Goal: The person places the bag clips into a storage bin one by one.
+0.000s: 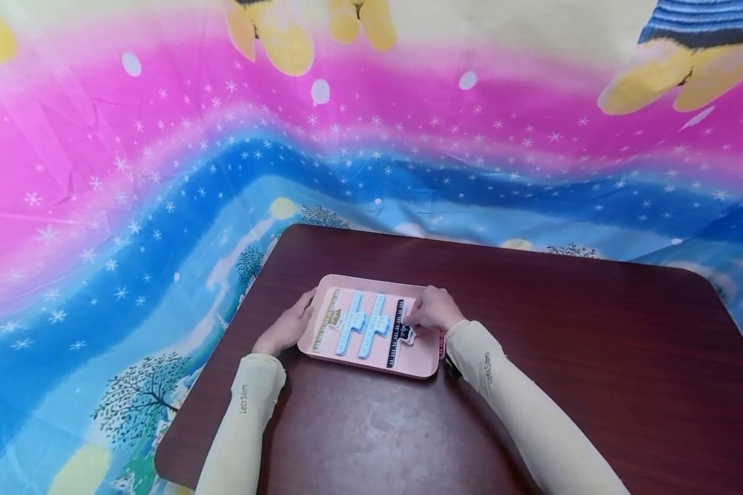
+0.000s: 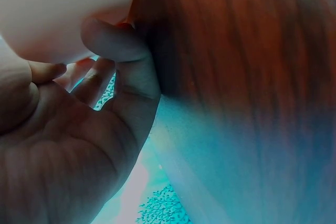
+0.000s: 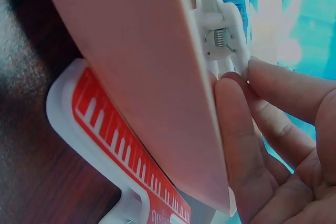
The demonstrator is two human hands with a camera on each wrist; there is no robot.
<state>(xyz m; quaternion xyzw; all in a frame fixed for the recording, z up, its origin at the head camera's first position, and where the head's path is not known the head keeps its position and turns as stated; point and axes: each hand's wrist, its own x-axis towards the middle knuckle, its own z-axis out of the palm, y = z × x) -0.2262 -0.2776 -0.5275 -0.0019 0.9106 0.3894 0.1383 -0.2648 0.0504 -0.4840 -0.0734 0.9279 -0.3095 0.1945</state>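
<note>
A pink tray (image 1: 371, 363) lies on a dark wood table (image 1: 563, 357). On it lie side by side a gold piano-key clip (image 1: 327, 320), two light blue clips (image 1: 351, 322) and a black clip (image 1: 399, 330). My right hand (image 1: 416, 318) pinches the black clip's white handle (image 3: 220, 40) between thumb and fingers (image 3: 278, 93). A red clip (image 3: 115, 135) lies on the table, partly under the tray's right edge (image 3: 136, 66). My left hand (image 1: 306, 306) grips the tray's left rim (image 2: 58, 9), one finger (image 2: 115, 43) curled under it.
A bright pink and blue cloth with snowflakes and trees (image 1: 130, 206) covers the floor or wall round the table. The table's near left corner (image 1: 167, 467) is rounded. Wide bare wood stretches right of the tray and in front of it.
</note>
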